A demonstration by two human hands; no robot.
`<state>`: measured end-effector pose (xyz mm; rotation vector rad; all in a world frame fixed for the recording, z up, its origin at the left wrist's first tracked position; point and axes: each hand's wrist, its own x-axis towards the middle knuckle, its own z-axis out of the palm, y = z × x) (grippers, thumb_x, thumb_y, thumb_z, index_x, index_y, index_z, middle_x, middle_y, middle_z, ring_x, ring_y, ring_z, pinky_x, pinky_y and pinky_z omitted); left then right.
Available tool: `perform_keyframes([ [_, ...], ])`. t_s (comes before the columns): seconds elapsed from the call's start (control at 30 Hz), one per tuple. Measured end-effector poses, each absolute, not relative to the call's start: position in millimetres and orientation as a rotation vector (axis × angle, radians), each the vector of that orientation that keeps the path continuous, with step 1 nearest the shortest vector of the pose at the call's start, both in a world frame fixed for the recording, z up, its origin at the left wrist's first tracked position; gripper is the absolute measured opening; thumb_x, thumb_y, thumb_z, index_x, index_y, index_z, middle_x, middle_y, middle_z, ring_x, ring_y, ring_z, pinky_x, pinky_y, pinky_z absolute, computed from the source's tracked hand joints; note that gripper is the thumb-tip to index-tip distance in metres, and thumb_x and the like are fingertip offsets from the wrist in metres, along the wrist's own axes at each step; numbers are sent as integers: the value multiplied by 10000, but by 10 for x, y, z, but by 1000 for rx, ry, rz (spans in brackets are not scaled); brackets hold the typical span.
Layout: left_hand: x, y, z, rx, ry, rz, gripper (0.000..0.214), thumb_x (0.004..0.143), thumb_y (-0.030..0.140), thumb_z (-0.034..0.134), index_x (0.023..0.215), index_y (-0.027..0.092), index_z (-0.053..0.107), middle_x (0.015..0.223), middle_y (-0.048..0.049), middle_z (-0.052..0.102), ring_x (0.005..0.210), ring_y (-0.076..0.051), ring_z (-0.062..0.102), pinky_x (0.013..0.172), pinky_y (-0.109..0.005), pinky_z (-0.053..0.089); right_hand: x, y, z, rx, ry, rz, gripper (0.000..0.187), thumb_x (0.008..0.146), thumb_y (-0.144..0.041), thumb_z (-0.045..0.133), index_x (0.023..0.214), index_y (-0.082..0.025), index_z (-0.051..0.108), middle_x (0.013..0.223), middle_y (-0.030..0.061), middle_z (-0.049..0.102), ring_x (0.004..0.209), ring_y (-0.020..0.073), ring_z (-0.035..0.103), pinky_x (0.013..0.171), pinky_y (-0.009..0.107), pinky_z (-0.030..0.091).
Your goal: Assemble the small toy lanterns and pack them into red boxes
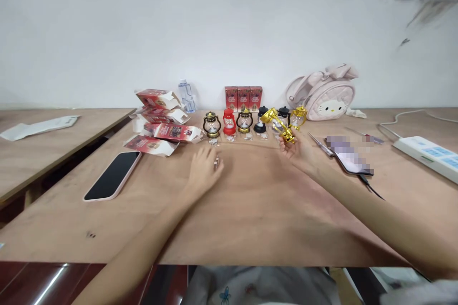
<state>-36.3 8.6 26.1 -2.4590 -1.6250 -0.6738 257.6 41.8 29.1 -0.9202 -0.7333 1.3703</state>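
Note:
My right hand point(295, 152) grips a shiny gold toy lantern point(278, 124), which is tilted over above the table. Lower and to the left, my left hand point(204, 167) rests near the tabletop with curled fingers. A small shiny piece point(216, 163) shows at those fingers, too small to name. Beyond my hands stands a row of small lanterns: a black-and-gold lantern point(212, 126), a red lantern point(229, 123), another black-and-gold lantern point(245, 121), a black lantern point(261, 121), a second black lantern point(284, 115) and a gold lantern point(298, 117). The held lantern partly covers the second black one.
Opened red boxes point(168, 132) lie piled at left, near a water bottle point(186, 97). Three upright red boxes point(244, 98) stand by the wall. A phone point(113, 176) lies left; another phone point(350, 156), a screwdriver point(321, 144), a power strip point(429, 152) and a pink bag point(331, 97) are right.

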Motion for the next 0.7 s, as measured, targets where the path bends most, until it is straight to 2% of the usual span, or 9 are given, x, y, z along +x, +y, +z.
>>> perform_keyframes([
  [0.1, -577, 224, 322, -2460, -1764, -646, 236, 878, 314, 483, 983, 182, 648, 1057, -96, 663, 1028, -290, 549, 865, -440, 410, 2494, 320, 193, -860, -814, 1411, 149, 775, -394, 662, 800, -251, 630, 804, 26, 666, 704, 142, 640, 628, 272, 585],
  [0.17, -654, 267, 342, -2556, -1748, -523, 216, 874, 325, 512, 950, 218, 684, 1065, -68, 678, 1052, -290, 551, 859, -433, 395, 2381, 260, 181, -821, -833, 1448, 131, 725, -325, 707, 810, -247, 647, 859, 18, 677, 760, 133, 649, 688, 264, 575],
  [0.3, -670, 293, 311, -2608, -1644, -347, 205, 874, 310, 534, 950, 261, 718, 1045, -55, 692, 1054, -292, 550, 845, -435, 364, 2175, 175, 168, -756, -933, 1460, 328, 547, -153, 794, 826, -251, 651, 847, -28, 687, 821, 131, 654, 809, 283, 538],
  [0.37, -661, 311, 273, -2611, -1622, -317, 214, 883, 314, 531, 976, 267, 718, 1026, -62, 691, 1023, -281, 559, 838, -428, 358, 2108, 139, 110, -782, -1000, 1443, 352, 506, -137, 805, 806, -231, 647, 806, -37, 684, 814, 134, 654, 851, 305, 515],
  [0.47, -666, 350, 222, -2626, -1589, -291, 213, 890, 318, 529, 978, 264, 715, 1034, -67, 683, 1007, -272, 560, 825, -409, 354, 2041, 92, -18, -897, -1121, 1413, 362, 476, -159, 818, 788, -198, 638, 780, -26, 681, 789, 142, 644, 864, 336, 494],
  [0.6, -658, 378, 202, -2623, -1564, -302, 210, 893, 304, 516, 971, 249, 702, 1059, -69, 677, 1031, -273, 550, 815, -396, 353, 1990, 82, -124, -959, -1202, 1327, 495, 416, -174, 832, 860, -214, 616, 826, -24, 671, 811, 165, 629, 840, 361, 492],
  [0.7, -620, 370, 198, -2595, -1527, -249, 241, 914, 291, 464, 959, 221, 689, 1035, -91, 676, 1026, -278, 549, 812, -403, 354, 1991, 90, -120, -910, -1288, 1240, 465, 438, -226, 825, 844, -221, 597, 844, -18, 652, 808, 172, 611, 807, 352, 491],
])
